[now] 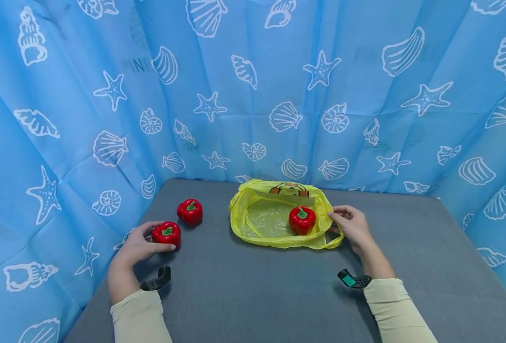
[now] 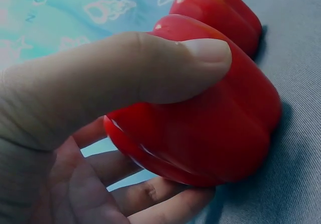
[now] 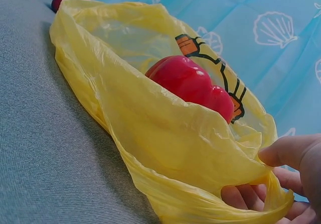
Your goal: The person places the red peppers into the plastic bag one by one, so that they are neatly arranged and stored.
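Note:
My left hand (image 1: 139,245) grips a red bell pepper (image 1: 166,234) at the left of the table, thumb across its near side and fingers around the far side. In the left wrist view the thumb lies over the held pepper (image 2: 200,128). Just behind it stands a second red bell pepper (image 1: 190,212). At the middle, a yellow plastic bag (image 1: 253,240) lies with its mouth wide, and a third red bell pepper (image 1: 302,220) sits inside toward the right. My right hand (image 1: 353,228) pinches the bag's right rim by its handle; the right wrist view shows thumb and fingers on the yellow plastic (image 3: 180,153).
The grey tabletop (image 1: 253,295) runs up to a blue curtain (image 1: 244,95) printed with white shells and starfish, which hangs behind and along both sides. Each wrist carries a black camera mount, the right mount (image 1: 353,279) with a green patch.

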`<state>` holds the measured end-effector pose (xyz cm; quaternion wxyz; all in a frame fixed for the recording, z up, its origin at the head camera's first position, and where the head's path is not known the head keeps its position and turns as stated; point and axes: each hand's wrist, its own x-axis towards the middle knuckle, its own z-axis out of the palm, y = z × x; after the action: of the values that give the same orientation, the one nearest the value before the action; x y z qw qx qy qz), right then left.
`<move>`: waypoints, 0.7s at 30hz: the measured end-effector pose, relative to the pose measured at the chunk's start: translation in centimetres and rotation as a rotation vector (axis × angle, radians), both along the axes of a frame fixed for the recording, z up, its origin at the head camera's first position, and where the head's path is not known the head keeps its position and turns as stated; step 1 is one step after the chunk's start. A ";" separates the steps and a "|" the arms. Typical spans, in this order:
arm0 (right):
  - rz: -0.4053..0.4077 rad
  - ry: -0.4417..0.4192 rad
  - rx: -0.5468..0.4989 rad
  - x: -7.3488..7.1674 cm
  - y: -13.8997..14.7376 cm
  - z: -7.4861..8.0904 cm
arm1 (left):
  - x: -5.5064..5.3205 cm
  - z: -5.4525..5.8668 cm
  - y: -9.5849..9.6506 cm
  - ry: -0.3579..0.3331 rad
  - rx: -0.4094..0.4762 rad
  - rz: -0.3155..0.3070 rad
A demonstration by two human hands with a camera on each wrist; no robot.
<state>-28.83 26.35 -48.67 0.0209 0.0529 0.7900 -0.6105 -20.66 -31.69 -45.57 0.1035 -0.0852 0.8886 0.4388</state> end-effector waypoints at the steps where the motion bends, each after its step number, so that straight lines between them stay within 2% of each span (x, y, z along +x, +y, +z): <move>1: -0.001 0.001 0.004 0.0 0.0 0.0 | 0.0 0.1 0.1 0.001 -0.001 -0.001; 11: -0.012 -0.008 0.019 0.0 0.1 0.0 | -0.3 1.3 1.4 0.069 0.003 -0.032; 21: -0.011 -0.007 0.008 0.1 0.1 0.1 | -0.9 2.3 3.2 0.138 0.018 -0.098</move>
<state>-28.77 26.43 -48.55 0.0201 0.0592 0.7921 -0.6071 -21.55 -28.45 -43.29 0.0642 -0.0103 0.8927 0.4459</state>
